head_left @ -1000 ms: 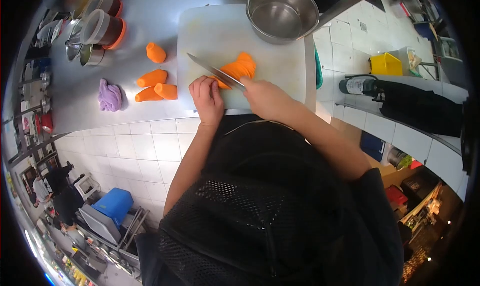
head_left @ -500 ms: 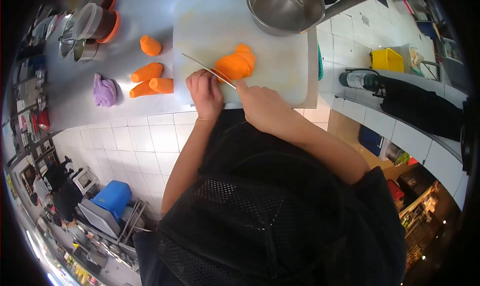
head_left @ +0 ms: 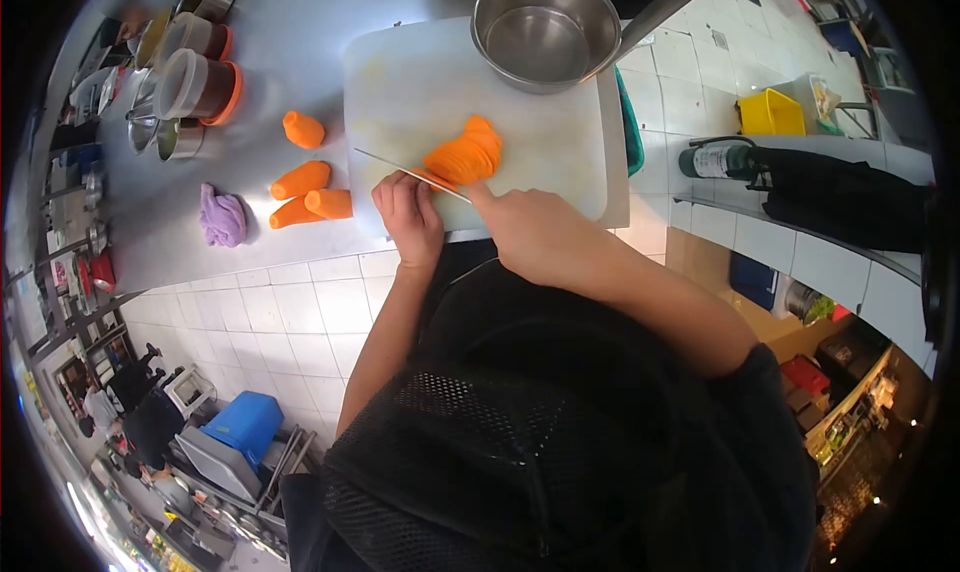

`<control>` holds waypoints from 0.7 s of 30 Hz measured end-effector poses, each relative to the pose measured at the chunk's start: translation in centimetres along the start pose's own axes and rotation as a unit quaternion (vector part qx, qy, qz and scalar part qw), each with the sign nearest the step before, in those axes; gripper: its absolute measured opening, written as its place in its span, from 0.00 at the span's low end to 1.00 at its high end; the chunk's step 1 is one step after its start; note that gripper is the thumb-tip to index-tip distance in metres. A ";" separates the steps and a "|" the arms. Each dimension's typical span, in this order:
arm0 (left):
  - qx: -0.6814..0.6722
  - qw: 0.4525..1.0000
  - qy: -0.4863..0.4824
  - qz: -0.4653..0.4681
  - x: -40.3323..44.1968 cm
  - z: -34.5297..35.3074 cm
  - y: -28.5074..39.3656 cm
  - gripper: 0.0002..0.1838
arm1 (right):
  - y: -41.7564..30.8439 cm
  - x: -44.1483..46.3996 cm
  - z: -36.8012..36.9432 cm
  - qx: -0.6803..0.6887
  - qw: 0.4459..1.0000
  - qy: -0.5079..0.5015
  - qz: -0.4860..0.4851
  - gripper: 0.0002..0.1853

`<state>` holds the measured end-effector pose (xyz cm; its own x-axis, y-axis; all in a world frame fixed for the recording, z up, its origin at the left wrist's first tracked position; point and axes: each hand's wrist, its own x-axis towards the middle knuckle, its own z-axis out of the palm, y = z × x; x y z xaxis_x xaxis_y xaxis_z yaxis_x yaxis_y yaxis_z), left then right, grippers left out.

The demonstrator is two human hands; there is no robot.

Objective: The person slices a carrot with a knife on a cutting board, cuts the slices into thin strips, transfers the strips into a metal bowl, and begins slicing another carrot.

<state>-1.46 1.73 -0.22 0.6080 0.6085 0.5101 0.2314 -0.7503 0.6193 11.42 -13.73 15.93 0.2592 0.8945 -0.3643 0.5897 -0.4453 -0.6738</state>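
Note:
My right hand [head_left: 535, 234] is closed around the handle of a kitchen knife [head_left: 395, 166], its thin blade slanting up to the left over the board. Just left of the blade, my left hand [head_left: 408, 217] presses with bent fingers on a carrot piece that it mostly hides. Beyond the blade, overlapping carrot slices [head_left: 466, 152] lie in a leaning row. All of this rests on a white cutting board [head_left: 400, 82]. Several peeled carrots [head_left: 300, 179] sit on the metal counter, left of the board.
A steel saucepan [head_left: 545, 32] stands on the board's far right corner, its handle reaching outward. Left on the counter are a purple cloth [head_left: 221, 217] and lidless-looking tubs of dark sauce [head_left: 195, 84]. A blue bin [head_left: 243, 424] and people are lower left.
The whole view has shifted, so the counter and board appear lower. Both hands keep nearly the same place at the carrot, the blade still between my left fingers and the slices.

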 end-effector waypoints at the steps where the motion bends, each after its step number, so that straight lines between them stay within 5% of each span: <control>1: -0.001 1.000 0.003 0.005 -0.1 0.0 -0.1 0.08 | -0.3 -0.5 -0.3 0.001 1.000 -0.003 0.003 0.15; 7: -0.015 1.000 0.008 0.000 -0.1 0.2 -0.2 0.10 | -1.1 -0.8 -0.4 -0.027 0.997 -0.055 0.037 0.14; 14: -0.015 1.000 -0.007 0.002 0.1 -0.5 -0.3 0.10 | 3.9 4.3 7.1 -0.018 0.999 0.041 0.030 0.12; 21: -0.019 1.000 -0.002 0.022 0.0 -0.4 -1.0 0.10 | 4.7 3.9 4.4 0.025 0.998 0.057 -0.005 0.10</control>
<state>-2.04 2.63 -0.62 0.6202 0.5738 0.5349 0.1746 -0.7657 0.6190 11.81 -12.53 8.55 0.3411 0.8963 -0.2835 0.5545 -0.4353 -0.7092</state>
